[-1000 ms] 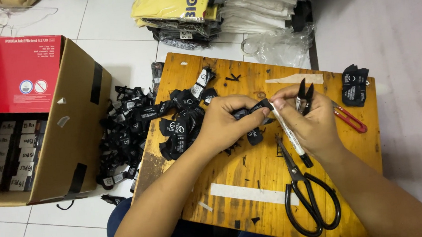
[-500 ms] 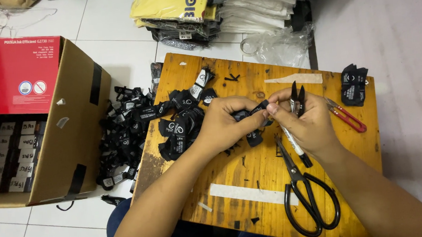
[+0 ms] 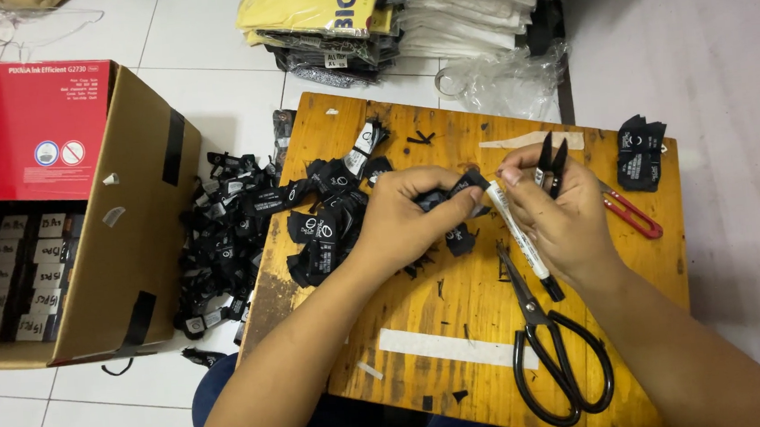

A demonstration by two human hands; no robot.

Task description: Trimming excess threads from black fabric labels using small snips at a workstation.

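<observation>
My left hand pinches a small black fabric label over the middle of a low wooden table. My right hand meets it at the fingertips and grips small black thread snips, blades pointing up. A white marker pen lies under my right palm. A heap of black labels sits on the table just left of my left hand.
Large black scissors lie on the table near its front right. Red-handled snips and a small stack of black labels are at the right. More labels spill onto the floor beside an open cardboard box. Folded garments lie behind.
Both hands have stayed over the table's middle; the fingers shifted slightly on the label, and the snips in my right hand tilted a little more upright.
</observation>
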